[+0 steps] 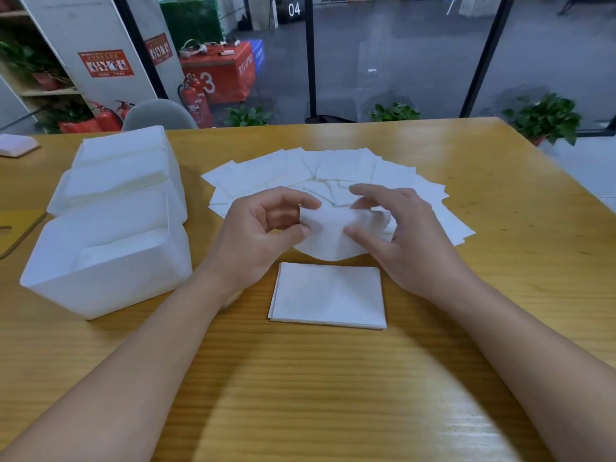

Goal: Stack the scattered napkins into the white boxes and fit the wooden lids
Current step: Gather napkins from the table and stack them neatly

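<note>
Both hands hold one white napkin (328, 233) above the table. My left hand (256, 235) pinches its left edge and my right hand (400, 235) pinches its right edge. Behind it, several scattered napkins (333, 171) lie fanned out on the wood. A small neat stack of napkins (328, 295) lies in front of my hands. At the left stand three white boxes: the nearest box (110, 278) holds some napkins, the middle box (100, 191) and the far box (133, 145) look filled. A wooden lid (16, 228) lies flat at the far left edge.
The wooden table (333, 395) runs to its far edge below a glass wall. A small white object (16, 145) sits at the far left corner. A grey chair back (160, 115) stands behind the boxes. Potted plants line the floor beyond.
</note>
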The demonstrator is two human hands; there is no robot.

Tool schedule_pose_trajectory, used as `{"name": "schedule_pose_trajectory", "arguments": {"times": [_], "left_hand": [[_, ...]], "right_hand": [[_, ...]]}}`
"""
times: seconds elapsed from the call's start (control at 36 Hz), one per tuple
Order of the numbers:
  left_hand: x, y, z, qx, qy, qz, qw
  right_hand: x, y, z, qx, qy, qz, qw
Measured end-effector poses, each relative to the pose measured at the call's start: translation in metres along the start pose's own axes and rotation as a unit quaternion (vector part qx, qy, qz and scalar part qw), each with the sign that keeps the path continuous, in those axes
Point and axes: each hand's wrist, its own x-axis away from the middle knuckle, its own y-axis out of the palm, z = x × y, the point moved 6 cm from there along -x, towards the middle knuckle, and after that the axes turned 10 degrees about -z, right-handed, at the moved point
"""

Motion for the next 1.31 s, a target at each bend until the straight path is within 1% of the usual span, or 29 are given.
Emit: {"name": "schedule_pose_trajectory", "arguments": {"times": [0.06,0.11,0.17,0.22,0.31,0.39,0.44,0.53,0.67,0.75,0.83,0.92,1.0,1.06,1.11,1.17,1.22,1.31], "left_hand": [[0.000,-0.002,0.000,-0.026,-0.002,0.000,1.000],[0.000,-0.006,0.000,-0.094,0.002,0.007,0.996],[-0.001,-0.009,-0.001,-0.169,-0.003,0.018,0.985],[-0.002,-0.011,-0.003,-0.191,-0.023,0.029,0.981],[-0.003,-0.009,-0.003,-0.198,-0.029,0.037,0.979],[-0.005,-0.005,-0.002,-0.193,-0.011,0.021,0.981],[-0.005,-0.002,-0.004,-0.192,-0.019,0.008,0.981],[-0.003,0.000,-0.005,-0.198,-0.020,0.010,0.980],[-0.003,-0.005,-0.003,-0.154,0.014,0.042,0.987],[-0.002,-0.008,0.000,-0.133,0.025,0.058,0.989],[-0.003,-0.012,0.001,-0.102,0.025,0.055,0.993],[-0.005,-0.018,0.001,-0.070,0.006,0.021,0.997],[-0.003,-0.017,0.000,-0.058,-0.052,-0.051,0.996],[-0.001,-0.016,-0.004,-0.058,-0.098,-0.097,0.989],[0.002,-0.012,-0.007,-0.061,-0.133,-0.153,0.977],[0.004,-0.008,-0.009,-0.085,-0.154,-0.188,0.966],[0.006,-0.005,-0.010,-0.114,-0.165,-0.204,0.958],[0.006,-0.004,-0.013,-0.129,-0.175,-0.211,0.953]], "right_hand": [[0.000,-0.002,0.000,-0.024,-0.010,0.019,0.999],[0.000,-0.003,0.001,-0.037,-0.013,0.030,0.999],[0.001,-0.001,0.002,-0.047,-0.011,0.026,0.998],[0.001,0.001,-0.001,-0.051,-0.020,0.014,0.998],[0.002,0.005,-0.004,-0.055,-0.038,-0.003,0.998],[0.003,0.009,-0.004,-0.063,-0.044,-0.019,0.997],[0.003,0.010,-0.003,-0.069,-0.043,-0.024,0.996],[0.002,0.008,-0.002,-0.071,-0.044,-0.018,0.996],[0.000,0.004,0.006,-0.084,0.000,0.002,0.996],[0.000,0.000,0.004,-0.099,-0.004,0.010,0.995],[0.001,-0.007,-0.002,-0.134,-0.021,0.007,0.991],[-0.001,-0.010,-0.004,-0.215,-0.013,-0.020,0.976],[-0.003,-0.008,0.002,-0.232,0.018,-0.065,0.970],[-0.003,-0.004,0.007,-0.241,0.053,-0.120,0.962],[-0.001,0.001,0.009,-0.230,0.073,-0.161,0.957],[0.000,0.001,0.011,-0.195,0.074,-0.167,0.964],[0.000,0.003,0.011,-0.158,0.073,-0.176,0.969],[0.003,0.010,0.011,-0.117,0.075,-0.202,0.970]]}}
